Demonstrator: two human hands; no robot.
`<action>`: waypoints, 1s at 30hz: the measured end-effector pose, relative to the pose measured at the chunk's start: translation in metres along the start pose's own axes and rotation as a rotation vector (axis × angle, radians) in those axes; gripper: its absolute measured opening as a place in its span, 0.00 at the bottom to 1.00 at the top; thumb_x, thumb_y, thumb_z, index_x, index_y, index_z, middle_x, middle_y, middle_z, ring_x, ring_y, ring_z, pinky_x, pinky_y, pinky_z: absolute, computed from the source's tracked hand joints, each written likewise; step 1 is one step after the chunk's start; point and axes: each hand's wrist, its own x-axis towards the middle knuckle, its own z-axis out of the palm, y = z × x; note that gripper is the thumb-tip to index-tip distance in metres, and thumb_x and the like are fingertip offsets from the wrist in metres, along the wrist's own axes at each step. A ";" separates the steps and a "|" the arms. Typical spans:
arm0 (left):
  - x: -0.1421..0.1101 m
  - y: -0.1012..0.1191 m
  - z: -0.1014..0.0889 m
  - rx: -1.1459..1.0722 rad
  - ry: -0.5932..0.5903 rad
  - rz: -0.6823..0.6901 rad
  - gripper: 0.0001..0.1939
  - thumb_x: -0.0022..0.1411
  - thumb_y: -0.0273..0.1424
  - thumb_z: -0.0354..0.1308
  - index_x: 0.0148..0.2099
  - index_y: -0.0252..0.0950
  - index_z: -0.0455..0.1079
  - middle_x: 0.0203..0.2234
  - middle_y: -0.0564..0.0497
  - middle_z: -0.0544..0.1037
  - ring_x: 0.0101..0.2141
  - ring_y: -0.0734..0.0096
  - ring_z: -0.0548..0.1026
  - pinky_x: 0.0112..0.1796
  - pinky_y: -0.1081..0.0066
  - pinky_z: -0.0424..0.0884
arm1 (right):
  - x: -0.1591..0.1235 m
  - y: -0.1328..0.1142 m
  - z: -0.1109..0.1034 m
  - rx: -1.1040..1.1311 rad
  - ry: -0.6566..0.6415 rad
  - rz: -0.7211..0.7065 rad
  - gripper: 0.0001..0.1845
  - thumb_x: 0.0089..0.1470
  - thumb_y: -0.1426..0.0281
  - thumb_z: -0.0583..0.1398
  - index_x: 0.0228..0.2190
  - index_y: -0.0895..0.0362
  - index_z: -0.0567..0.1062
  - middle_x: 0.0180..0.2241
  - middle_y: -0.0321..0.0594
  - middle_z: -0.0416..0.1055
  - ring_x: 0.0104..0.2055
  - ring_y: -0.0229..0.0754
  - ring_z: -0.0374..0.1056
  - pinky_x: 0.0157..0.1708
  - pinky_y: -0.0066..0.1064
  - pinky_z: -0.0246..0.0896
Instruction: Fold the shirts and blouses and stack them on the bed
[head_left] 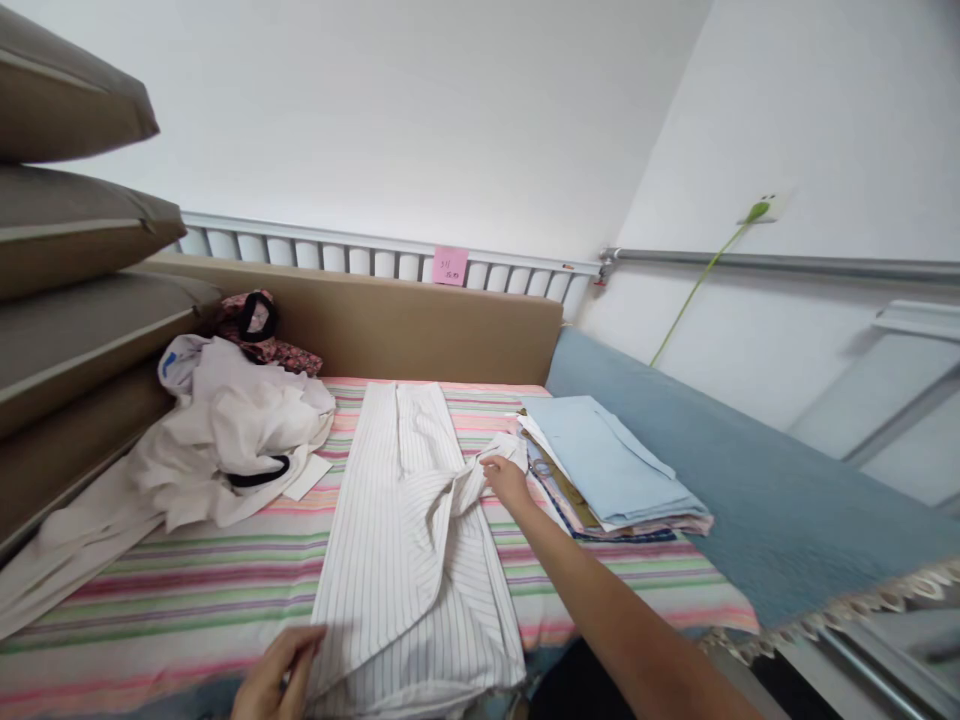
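White walls meet at a corner above a couch-like surface spread with a striped cloth (247, 600), with a radiator (337, 255) behind its brown back panel (420, 335). The writing on a pink note (450, 266) on the radiator is too small to read.

The left hand (279, 675), cut off by the bottom edge, has its fingers curled at the near left edge of a white pinstriped garment (375, 540); whether it grips the fabric is hard to tell. The right hand (504, 478) pinches a bunched part of the garment between thumb and fingers, at its right side. Folds hide part of the garment's middle, and its near end runs to the bottom edge. It lies between the hands and beyond them, its long axis pointing away from the person.

Just right of the right hand is a stack of folded clothes (611, 465), its lower layers mostly covered by a light blue piece on top. Well left of that hand is a crumpled heap of off-white clothing (232, 430), with a dark floral piece (289, 355) partly hidden behind it. Grey-brown cushions (82, 320) rise beyond the left hand, cut off at the left edge.
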 end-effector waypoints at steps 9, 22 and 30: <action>0.078 0.024 0.037 0.470 -0.281 0.203 0.20 0.63 0.37 0.47 0.56 0.41 0.63 0.56 0.47 0.67 0.58 0.58 0.61 0.54 0.52 0.61 | -0.017 -0.037 0.019 -0.517 -0.283 -0.524 0.15 0.47 0.80 0.55 0.36 0.58 0.76 0.57 0.48 0.61 0.58 0.50 0.55 0.56 0.43 0.44; 0.073 -0.018 0.057 0.680 -0.248 0.348 0.23 0.62 0.42 0.45 0.59 0.46 0.60 0.59 0.52 0.62 0.58 0.58 0.60 0.53 0.55 0.60 | -0.122 0.078 -0.045 -0.446 -0.089 -0.096 0.13 0.51 0.76 0.52 0.31 0.57 0.76 0.42 0.44 0.73 0.49 0.43 0.65 0.49 0.32 0.55; 0.071 -0.026 0.059 0.689 -0.235 0.336 0.24 0.61 0.42 0.46 0.59 0.47 0.59 0.58 0.53 0.63 0.58 0.59 0.60 0.54 0.55 0.60 | -0.053 0.034 -0.033 -0.375 0.053 0.007 0.16 0.53 0.69 0.56 0.44 0.58 0.71 0.45 0.48 0.70 0.49 0.46 0.65 0.48 0.33 0.56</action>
